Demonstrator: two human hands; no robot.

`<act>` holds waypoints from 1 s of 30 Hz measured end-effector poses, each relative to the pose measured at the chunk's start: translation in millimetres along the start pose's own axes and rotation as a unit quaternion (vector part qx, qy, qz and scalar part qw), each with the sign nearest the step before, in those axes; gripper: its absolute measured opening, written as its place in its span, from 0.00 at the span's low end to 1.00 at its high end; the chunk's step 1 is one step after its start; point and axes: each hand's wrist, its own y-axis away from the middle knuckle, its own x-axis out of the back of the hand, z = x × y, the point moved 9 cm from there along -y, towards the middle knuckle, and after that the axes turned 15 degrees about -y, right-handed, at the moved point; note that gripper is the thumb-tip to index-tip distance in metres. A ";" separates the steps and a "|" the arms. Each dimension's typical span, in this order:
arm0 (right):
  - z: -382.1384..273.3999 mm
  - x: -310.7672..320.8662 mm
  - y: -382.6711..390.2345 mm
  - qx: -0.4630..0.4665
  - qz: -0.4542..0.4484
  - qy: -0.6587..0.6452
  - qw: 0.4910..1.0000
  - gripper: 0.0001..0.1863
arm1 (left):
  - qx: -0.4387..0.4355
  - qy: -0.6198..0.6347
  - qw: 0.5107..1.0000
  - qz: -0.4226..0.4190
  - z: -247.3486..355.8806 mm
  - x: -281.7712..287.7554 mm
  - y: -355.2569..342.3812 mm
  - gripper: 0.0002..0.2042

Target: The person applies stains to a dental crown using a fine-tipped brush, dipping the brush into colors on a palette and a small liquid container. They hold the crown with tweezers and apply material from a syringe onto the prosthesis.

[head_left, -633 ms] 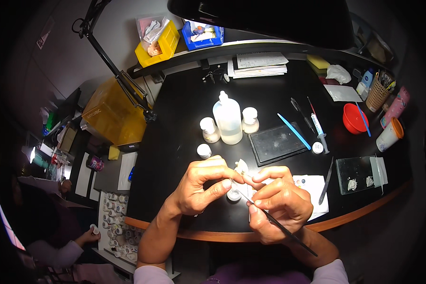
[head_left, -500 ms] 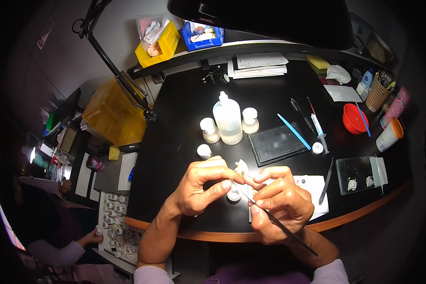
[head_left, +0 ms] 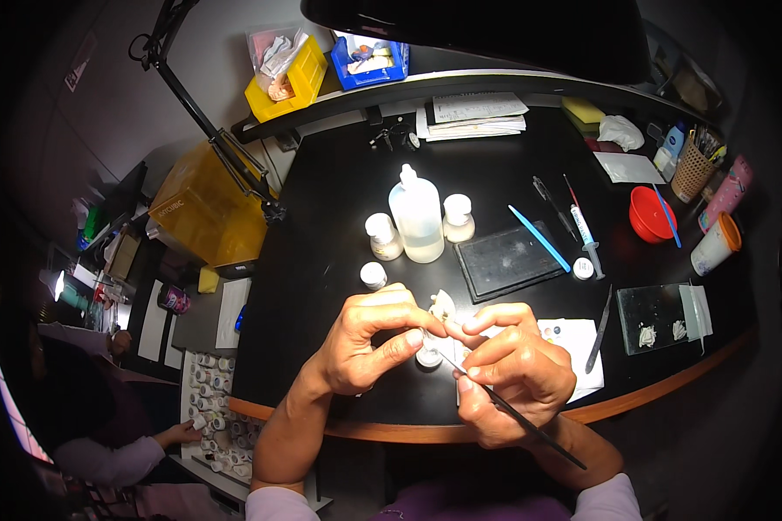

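Observation:
My left hand (head_left: 369, 343) is closed in a pinch above a small white jar (head_left: 428, 356), on something small I cannot make out. My right hand (head_left: 517, 373) grips a thin black-handled brush (head_left: 539, 432), its tip pointing up-left toward my left fingertips, which nearly meet my right fingers. A pale cast model (head_left: 441, 304) is just behind the fingers. White paper (head_left: 586, 356) with small dabs lies under and beside my right hand. Beyond stand a large translucent bottle (head_left: 417, 226), two smaller bottles (head_left: 382, 234) either side and a lidded white jar (head_left: 373, 276).
On the black desk are a dark slab (head_left: 504, 265), glass plate (head_left: 656, 317), tweezers (head_left: 601, 330), syringe (head_left: 586, 234) and red bowl (head_left: 645, 217). A lamp arm (head_left: 200, 113) rises left. At lower left a co-worker's hand (head_left: 184, 431) is at a tray of jars (head_left: 210, 391).
The co-worker's hand has moved right and slightly down onto the jar tray with a small white jar. My hands and the brush have barely moved; the whole view has shifted very slightly.

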 end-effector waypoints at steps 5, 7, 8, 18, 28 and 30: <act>-1.3 3.9 -1.2 -0.009 0.011 -0.010 1.000 0.10 | -0.005 -0.001 1.000 -0.005 1.9 -0.5 -1.7 0.12; 0.8 3.3 -0.1 -0.006 0.009 0.000 1.000 0.10 | -0.005 0.000 1.000 -0.006 1.7 -0.2 -1.4 0.12; 1.6 2.9 0.1 -0.004 0.008 0.001 1.000 0.10 | -0.005 0.002 1.000 -0.005 1.8 0.0 -1.4 0.12; 5.9 2.7 1.8 -0.009 0.013 -0.015 1.000 0.10 | -0.037 -0.030 0.999 0.014 3.5 0.2 -1.3 0.11; 3.9 -0.2 0.4 0.000 -0.010 0.001 1.000 0.11 | -0.026 -0.016 0.999 0.010 5.5 1.7 -1.8 0.11; 3.8 -0.2 0.4 0.003 -0.012 0.004 1.000 0.11 | -0.027 -0.015 0.999 0.013 4.4 1.7 -1.5 0.10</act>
